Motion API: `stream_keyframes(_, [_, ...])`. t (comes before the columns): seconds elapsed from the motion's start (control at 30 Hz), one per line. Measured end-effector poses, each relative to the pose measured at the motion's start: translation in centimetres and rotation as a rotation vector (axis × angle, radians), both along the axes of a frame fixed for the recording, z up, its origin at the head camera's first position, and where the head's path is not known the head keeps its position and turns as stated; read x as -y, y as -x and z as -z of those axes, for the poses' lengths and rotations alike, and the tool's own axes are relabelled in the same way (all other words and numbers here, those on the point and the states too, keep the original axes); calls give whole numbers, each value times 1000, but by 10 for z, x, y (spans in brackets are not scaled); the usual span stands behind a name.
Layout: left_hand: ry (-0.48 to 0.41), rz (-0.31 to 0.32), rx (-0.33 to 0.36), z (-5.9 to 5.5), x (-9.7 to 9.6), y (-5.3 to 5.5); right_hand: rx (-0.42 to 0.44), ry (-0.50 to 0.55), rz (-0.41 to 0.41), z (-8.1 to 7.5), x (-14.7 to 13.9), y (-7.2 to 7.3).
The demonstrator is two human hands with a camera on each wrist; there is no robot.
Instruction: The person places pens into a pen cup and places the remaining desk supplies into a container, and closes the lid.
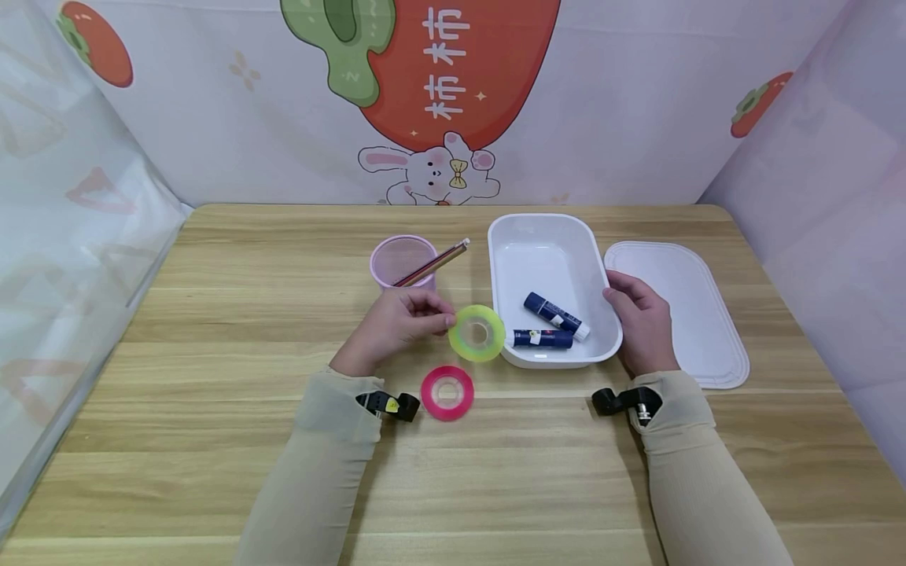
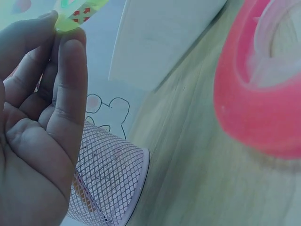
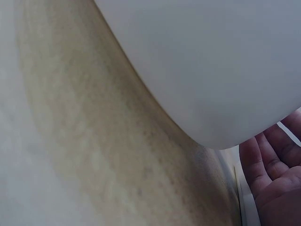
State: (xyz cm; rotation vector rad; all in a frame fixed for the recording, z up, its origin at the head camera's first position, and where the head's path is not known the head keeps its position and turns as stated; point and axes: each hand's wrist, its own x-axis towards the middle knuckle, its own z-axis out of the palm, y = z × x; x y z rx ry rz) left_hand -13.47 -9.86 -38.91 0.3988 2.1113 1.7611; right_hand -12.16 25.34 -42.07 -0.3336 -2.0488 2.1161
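Note:
My left hand (image 1: 402, 324) pinches the edge of a yellow-green roll of tape (image 1: 477, 333) between thumb and fingertips. The roll is held up beside the near left corner of a white plastic box (image 1: 499, 291). On the box's right side, my right hand (image 1: 642, 322) holds the rim, thumb over the edge and fingers along the outer wall. Two dark blue glue sticks (image 1: 552, 313) with white ends lie inside the box. Below the left hand, a pink roll of tape (image 1: 429, 393) rests flat on the table; it looms large in the left wrist view.
Behind my left hand stands a pink mesh pen cup (image 1: 382, 275) with pencils (image 1: 439, 262) leaning out to the right. A white lid (image 1: 708, 314) lies flat on the wooden table (image 1: 212, 330), right of the box. A printed cloth (image 1: 602, 102) hangs along the table's back edge.

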Motion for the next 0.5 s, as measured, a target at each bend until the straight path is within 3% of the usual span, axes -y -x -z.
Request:
stream_keyframes(0.3, [-35, -64, -50, -1, -9, -2, -8, 23, -7, 2, -2, -1])
stream_keyframes(0.5, [-131, -99, -41, 0, -21, -5, -5, 24, -8, 3, -3, 0])
